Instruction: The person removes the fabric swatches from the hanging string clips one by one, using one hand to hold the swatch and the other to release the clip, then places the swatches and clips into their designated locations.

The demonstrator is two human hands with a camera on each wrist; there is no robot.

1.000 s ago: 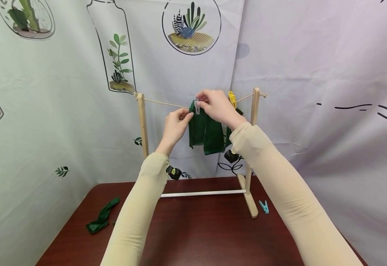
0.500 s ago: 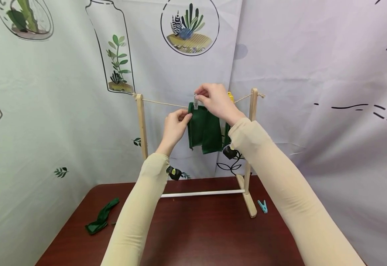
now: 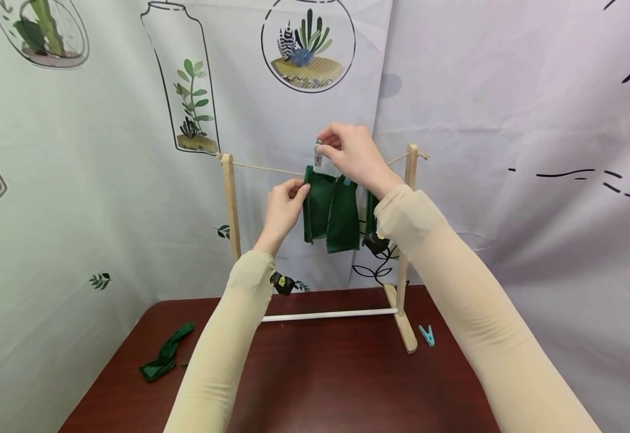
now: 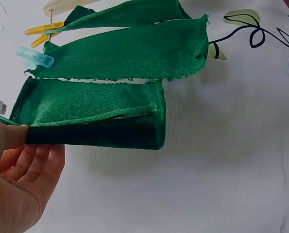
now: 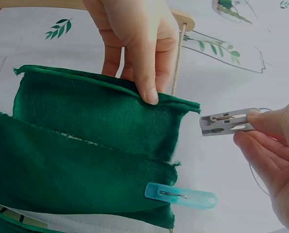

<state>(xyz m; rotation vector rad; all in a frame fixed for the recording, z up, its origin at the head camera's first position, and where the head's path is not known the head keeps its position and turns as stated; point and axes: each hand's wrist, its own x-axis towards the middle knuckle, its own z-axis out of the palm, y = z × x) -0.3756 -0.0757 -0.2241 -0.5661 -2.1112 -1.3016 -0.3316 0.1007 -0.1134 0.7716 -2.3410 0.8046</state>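
A green cloth with two hanging panels (image 3: 317, 210) drapes over a thin rope line (image 3: 266, 169). My left hand (image 3: 284, 210) pinches its upper left edge between thumb and fingers. Just above that corner, my right hand (image 3: 357, 153) holds a grey clothespin (image 5: 227, 122) by its end, with a gap between its tip and the cloth in the right wrist view. A translucent blue clothespin (image 5: 180, 195) grips the cloth's top farther along. Beyond it, in the left wrist view, a second green cloth (image 4: 129, 14) hangs by a yellow clothespin (image 4: 43, 29).
Wooden posts (image 3: 232, 204) hold the line, joined low down by a white rod (image 3: 331, 314). On the dark red table (image 3: 315, 379), another green cloth strip (image 3: 166, 355) lies at left. A light blue clothespin (image 3: 427, 335) lies at right, beside the wooden foot (image 3: 401, 322).
My right hand has risen with the grey clothespin, bringing it from the cloth's top edge to above it. The left hand keeps its pinch on the cloth and has barely moved.
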